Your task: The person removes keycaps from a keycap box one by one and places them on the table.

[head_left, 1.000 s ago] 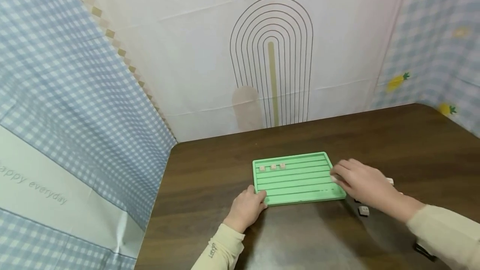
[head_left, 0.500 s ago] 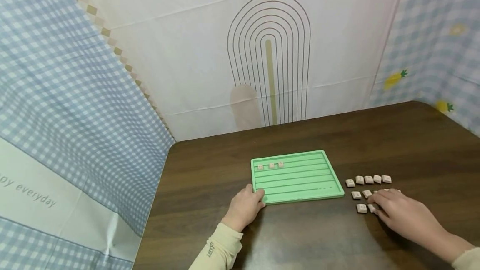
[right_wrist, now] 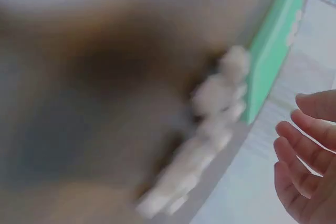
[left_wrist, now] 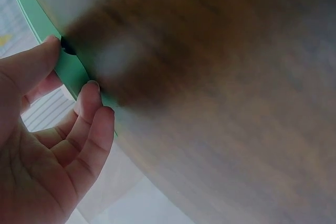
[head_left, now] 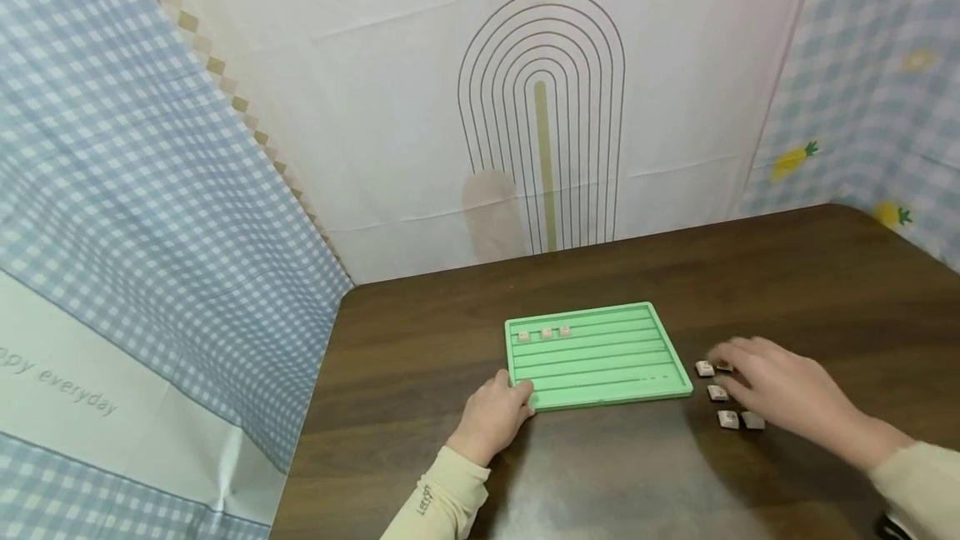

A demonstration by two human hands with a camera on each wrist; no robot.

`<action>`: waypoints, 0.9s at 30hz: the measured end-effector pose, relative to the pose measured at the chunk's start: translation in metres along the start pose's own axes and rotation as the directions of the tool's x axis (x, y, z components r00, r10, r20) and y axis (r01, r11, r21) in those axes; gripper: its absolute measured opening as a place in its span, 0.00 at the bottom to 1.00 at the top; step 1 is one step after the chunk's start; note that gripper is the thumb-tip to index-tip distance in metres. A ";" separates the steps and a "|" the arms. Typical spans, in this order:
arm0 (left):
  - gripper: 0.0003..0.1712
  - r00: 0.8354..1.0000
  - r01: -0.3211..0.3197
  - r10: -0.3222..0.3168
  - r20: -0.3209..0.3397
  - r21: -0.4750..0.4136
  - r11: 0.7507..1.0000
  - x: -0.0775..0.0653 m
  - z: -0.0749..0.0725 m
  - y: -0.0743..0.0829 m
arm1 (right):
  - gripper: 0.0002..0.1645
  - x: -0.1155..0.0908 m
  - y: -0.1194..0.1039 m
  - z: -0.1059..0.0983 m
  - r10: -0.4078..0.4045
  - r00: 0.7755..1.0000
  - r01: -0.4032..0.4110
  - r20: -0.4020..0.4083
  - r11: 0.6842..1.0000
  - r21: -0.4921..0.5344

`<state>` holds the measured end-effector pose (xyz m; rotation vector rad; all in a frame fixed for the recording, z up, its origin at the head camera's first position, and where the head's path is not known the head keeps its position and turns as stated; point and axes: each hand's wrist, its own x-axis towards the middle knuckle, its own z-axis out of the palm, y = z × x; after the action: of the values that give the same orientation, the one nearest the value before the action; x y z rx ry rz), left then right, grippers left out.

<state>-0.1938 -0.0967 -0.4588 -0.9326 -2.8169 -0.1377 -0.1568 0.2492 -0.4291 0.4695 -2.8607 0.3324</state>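
Note:
A light green ridged tray [head_left: 600,367] lies on the table, with three small pale keycaps [head_left: 546,332] in its top row at the left. My left hand [head_left: 491,415] grips its lower left corner; in the left wrist view the thumb and fingers [left_wrist: 90,90] pinch the tray's edge. My right hand [head_left: 783,390] hovers over loose keycaps [head_left: 728,419] to the right of the tray and hides some of them. Seen from the right wrist, its fingers [right_wrist: 310,148] are loosely bent with nothing visible between them, apart from the blurred row of keycaps [right_wrist: 212,95].
The dark wooden table [head_left: 420,340] ends at a white curtain [head_left: 390,123] behind and a blue checked cloth [head_left: 187,215] at the left. A dark band [head_left: 892,526] shows at the right sleeve.
My right hand went from the tray's right edge out to the loose keycaps, then shifted back slightly left and up. The left hand has kept its grip on the tray.

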 end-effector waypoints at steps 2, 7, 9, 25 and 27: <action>0.12 1.000 0.003 -0.003 0.012 0.007 1.000 0.000 -0.002 0.000 | 0.16 0.023 -0.014 0.005 -0.013 1.000 0.013 -0.001 0.999 0.030; 0.12 1.000 0.006 -0.007 0.025 0.006 1.000 0.001 -0.002 0.000 | 0.18 0.078 -0.050 0.038 -0.037 0.999 0.038 -0.013 0.992 0.123; 0.13 1.000 0.009 -0.009 0.028 0.007 1.000 0.001 -0.001 0.001 | 0.19 0.095 -0.063 0.054 -0.037 0.999 0.037 -0.007 0.986 0.160; 0.15 0.999 -0.009 0.011 -0.047 0.057 0.998 -0.001 0.003 0.006 | 0.08 0.133 -0.097 0.102 0.062 0.998 -0.058 -0.026 0.987 0.148; 0.15 0.999 -0.007 0.010 -0.048 0.068 0.998 -0.001 0.002 0.004 | 0.08 0.136 -0.098 0.103 0.053 0.998 -0.047 -0.042 0.988 0.149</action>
<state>-0.1908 -0.0942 -0.4606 -0.9142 -2.7547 -0.0618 -0.2676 0.0932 -0.4740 0.4111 -2.8187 0.5596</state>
